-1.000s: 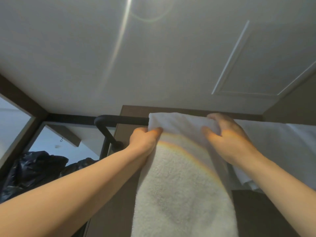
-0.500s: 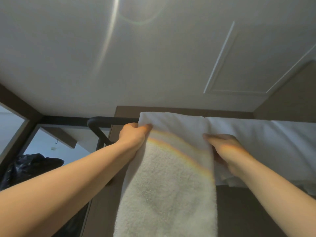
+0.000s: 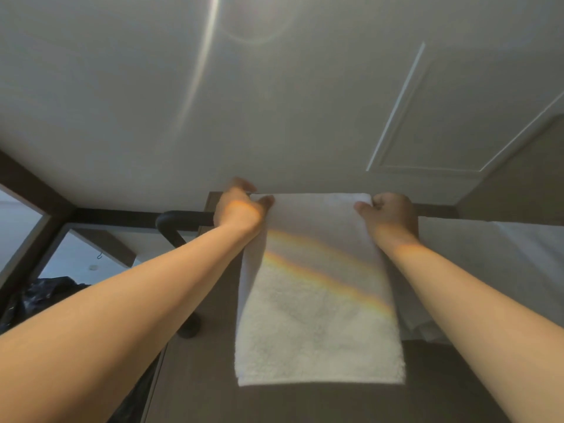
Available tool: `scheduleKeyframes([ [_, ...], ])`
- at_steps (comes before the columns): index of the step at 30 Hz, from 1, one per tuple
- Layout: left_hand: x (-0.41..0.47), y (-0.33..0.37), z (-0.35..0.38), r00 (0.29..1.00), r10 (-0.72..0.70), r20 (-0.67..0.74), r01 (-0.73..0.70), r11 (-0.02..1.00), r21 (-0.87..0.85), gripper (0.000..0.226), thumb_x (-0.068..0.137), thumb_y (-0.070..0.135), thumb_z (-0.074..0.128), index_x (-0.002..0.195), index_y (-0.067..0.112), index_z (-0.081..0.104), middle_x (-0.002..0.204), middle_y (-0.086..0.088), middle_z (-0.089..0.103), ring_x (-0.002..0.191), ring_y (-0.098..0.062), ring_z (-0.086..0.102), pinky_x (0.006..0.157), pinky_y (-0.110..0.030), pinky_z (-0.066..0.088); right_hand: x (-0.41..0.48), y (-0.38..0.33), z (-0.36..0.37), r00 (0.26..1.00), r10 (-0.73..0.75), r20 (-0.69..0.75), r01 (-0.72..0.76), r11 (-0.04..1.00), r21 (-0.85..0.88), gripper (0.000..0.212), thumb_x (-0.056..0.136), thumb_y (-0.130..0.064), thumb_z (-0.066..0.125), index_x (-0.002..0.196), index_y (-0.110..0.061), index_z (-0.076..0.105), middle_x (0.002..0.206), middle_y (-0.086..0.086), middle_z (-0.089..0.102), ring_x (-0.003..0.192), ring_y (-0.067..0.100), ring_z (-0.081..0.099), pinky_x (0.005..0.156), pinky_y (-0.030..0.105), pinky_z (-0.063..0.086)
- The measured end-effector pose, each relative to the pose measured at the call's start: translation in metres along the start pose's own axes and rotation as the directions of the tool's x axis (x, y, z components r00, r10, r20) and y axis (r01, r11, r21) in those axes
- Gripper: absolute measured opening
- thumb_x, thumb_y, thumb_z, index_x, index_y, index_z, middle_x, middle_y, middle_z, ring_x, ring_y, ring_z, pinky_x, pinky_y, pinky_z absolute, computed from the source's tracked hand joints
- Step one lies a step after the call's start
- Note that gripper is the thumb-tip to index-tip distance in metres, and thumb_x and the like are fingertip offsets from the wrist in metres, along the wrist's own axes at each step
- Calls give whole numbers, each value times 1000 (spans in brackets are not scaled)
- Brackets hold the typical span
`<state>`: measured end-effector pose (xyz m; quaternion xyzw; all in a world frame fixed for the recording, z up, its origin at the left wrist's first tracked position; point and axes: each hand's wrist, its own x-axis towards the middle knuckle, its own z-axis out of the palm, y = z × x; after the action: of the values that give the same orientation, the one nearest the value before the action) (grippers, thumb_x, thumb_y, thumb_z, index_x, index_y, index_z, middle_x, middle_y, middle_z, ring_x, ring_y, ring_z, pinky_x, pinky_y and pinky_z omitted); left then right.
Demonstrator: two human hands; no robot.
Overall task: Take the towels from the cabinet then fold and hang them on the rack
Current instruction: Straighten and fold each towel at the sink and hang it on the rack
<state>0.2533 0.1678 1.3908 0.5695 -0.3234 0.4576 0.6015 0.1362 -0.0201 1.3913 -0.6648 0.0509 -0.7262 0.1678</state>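
A folded white terry towel (image 3: 317,325) hangs over the black rack bar (image 3: 183,218), its lower edge level across the dark wall panel. My left hand (image 3: 239,209) grips the towel's top left corner at the bar. At the top right corner, my right hand (image 3: 389,213) has its fingers curled round the towel's edge. A second white towel (image 3: 494,270) hangs on the same bar to the right, partly behind my right forearm.
The rack's black bracket (image 3: 189,326) meets the dark brown wall panel (image 3: 207,377) at the left. A mirror with a dark frame (image 3: 18,184) sits far left, with a black bag (image 3: 39,297) low beside it. White ceiling with a hatch (image 3: 439,117) fills the top.
Both hands slid up and apart to the towel's top corners at the bar. The towel now hangs flat with its whole lower edge in sight.
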Motion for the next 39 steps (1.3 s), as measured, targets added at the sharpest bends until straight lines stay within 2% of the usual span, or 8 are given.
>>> scheduleKeyframes([
  [5,19,1,7,993,-51,107,12,942,335,39,93,42,58,120,13,59,124,-13,61,114,-35,57,97,-43,49,6,0,18,995,-101,-13,91,939,-332,21,94,-24,57,112,-16,64,121,14,61,113,35,58,84,36,44],
  [11,21,-8,3,986,26,163,-127,752,647,58,99,56,27,119,16,65,117,-13,64,107,-33,58,93,-41,49,6,-3,23,961,-230,157,277,748,-603,48,101,-36,31,109,-7,69,121,19,64,113,35,58,87,35,45],
  [17,8,-22,-7,963,56,263,-177,868,464,63,99,59,27,106,8,63,114,-21,63,107,-39,57,93,-45,47,7,-10,14,940,-147,306,315,719,-620,56,102,-44,24,115,-10,66,130,17,59,120,32,54,92,33,41],
  [22,-31,-31,-14,976,214,43,-218,960,178,54,89,55,58,122,12,54,126,-10,51,115,-31,50,94,-45,47,3,-8,11,931,-158,329,341,697,-630,56,102,-45,23,114,-12,66,130,14,60,120,30,55,91,33,41],
  [26,-43,-30,-17,958,-101,270,103,995,7,48,91,47,60,118,8,55,110,-6,62,97,-24,62,70,-30,49,2,-11,10,936,-97,337,299,723,-623,55,102,-45,22,117,-12,64,134,14,57,124,30,52,95,34,41],
  [28,-45,-28,-21,901,-211,380,274,954,-120,44,92,42,61,119,7,59,110,-10,67,97,-27,65,82,-36,54,0,-11,8,949,-52,311,239,763,-601,48,101,-44,28,113,-13,63,133,13,57,122,30,53,93,35,42],
  [34,-46,-27,-29,915,-166,367,247,951,-185,17,90,30,68,94,13,66,100,-8,72,90,-25,69,86,-37,56,-33,7,-3,991,-38,130,82,931,-355,37,97,-37,45,124,-11,53,128,15,57,117,33,53,88,36,42],
  [39,-49,-30,-36,869,-156,470,260,951,-165,23,88,31,69,101,11,69,101,-6,73,90,-22,70,83,-33,56,-48,19,-17,892,251,376,-259,965,-31,29,96,-42,52,95,-15,61,92,6,65,79,21,60,60,28,42],
])
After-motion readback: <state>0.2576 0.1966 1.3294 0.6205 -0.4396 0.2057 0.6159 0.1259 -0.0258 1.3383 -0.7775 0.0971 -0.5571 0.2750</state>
